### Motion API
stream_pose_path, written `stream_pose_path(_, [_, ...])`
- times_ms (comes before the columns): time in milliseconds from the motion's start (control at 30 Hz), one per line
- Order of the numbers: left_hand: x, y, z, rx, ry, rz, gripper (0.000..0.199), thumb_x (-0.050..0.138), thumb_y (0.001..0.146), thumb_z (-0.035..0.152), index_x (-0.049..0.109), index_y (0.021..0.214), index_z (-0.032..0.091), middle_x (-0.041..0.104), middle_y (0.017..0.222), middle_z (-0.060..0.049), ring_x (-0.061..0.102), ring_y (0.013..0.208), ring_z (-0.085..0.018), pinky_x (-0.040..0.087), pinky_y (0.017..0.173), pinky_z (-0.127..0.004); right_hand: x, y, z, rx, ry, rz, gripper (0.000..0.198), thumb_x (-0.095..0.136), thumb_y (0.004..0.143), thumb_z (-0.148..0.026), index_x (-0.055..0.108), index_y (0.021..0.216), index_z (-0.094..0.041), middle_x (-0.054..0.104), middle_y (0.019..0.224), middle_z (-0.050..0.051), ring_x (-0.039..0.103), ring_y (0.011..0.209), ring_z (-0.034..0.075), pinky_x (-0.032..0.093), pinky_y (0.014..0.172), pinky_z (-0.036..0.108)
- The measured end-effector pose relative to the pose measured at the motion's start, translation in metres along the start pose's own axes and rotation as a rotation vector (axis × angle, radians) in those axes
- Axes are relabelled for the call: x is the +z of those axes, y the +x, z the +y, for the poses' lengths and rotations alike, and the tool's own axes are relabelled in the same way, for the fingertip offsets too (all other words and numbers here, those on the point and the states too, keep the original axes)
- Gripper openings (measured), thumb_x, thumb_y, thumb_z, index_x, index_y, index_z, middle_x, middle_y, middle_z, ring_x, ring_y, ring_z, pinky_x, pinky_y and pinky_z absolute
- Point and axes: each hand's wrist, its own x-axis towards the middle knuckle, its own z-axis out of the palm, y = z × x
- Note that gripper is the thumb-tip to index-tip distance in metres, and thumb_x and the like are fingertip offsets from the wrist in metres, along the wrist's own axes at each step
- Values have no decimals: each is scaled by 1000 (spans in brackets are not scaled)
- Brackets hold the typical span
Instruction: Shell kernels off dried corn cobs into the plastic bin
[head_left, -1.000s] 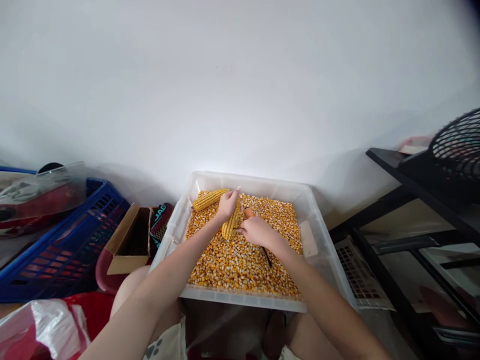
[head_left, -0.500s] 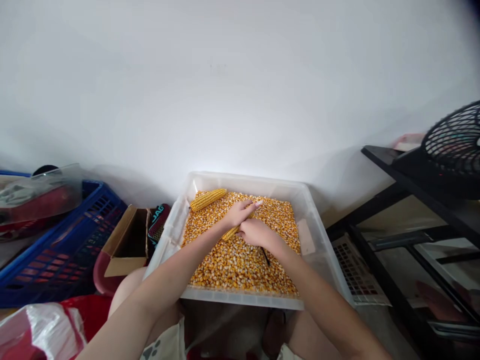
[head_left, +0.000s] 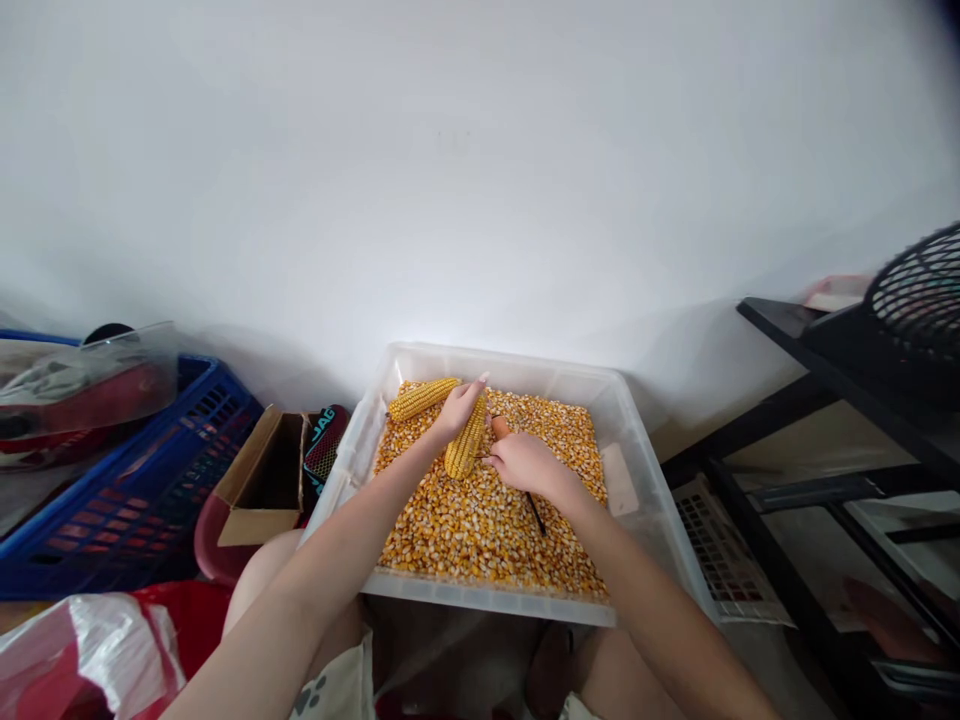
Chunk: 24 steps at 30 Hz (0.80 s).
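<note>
My left hand [head_left: 459, 408] is closed around the upper part of a yellow corn cob [head_left: 465, 446], which slants over the loose kernels with its kernel-covered lower end showing. Close beside it on the right, my right hand [head_left: 522, 462] is closed on a tool with a thin dark shaft [head_left: 538, 514] that sticks out below the palm. The tool's other end is mostly hidden by my fingers, near the cob's side. A second corn cob [head_left: 424, 398] lies at the back left on the loose corn kernels [head_left: 480, 545], inside a clear plastic bin [head_left: 637, 450].
Left of the bin are an open cardboard box [head_left: 262, 480], a blue plastic basket [head_left: 142, 500] and a red and white plastic bag [head_left: 112, 645]. On the right stands a black metal frame [head_left: 825, 395] with a black fan [head_left: 922, 300]. A white wall rises behind the bin.
The held cob has turned steeper, with more of its side showing. My left hand has shifted left and up, apart from my right hand. The view has swung slightly left.
</note>
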Motion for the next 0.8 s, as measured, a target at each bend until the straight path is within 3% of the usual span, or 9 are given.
stream_pose_path(233, [-14, 2, -1, -98, -250, 182, 49, 48, 79, 62, 54, 58, 18, 53, 44, -4, 51, 42, -17, 42, 45, -30, 10, 7, 3, -12, 43, 59, 41, 35, 94, -39, 69, 95, -16, 64, 98, 14, 65, 81, 22, 43, 71, 30])
stream_pose_path(500, [-22, -4, 1, -1, -265, 129, 41, 53, 76, 56, 53, 62, 18, 54, 46, -2, 54, 44, -16, 42, 46, -28, 21, 16, 2, -76, 224, 28, 36, 38, 95, -34, 69, 93, -15, 67, 86, 9, 61, 79, 17, 40, 68, 25])
stream_pose_path(800, [-20, -2, 1, 107, -189, 88, 39, 55, 76, 51, 55, 57, 17, 52, 44, -1, 52, 44, -15, 41, 45, -26, 10, 7, 0, -127, 156, 36, 33, 43, 93, -33, 71, 91, -15, 68, 87, 10, 61, 81, 18, 41, 71, 25])
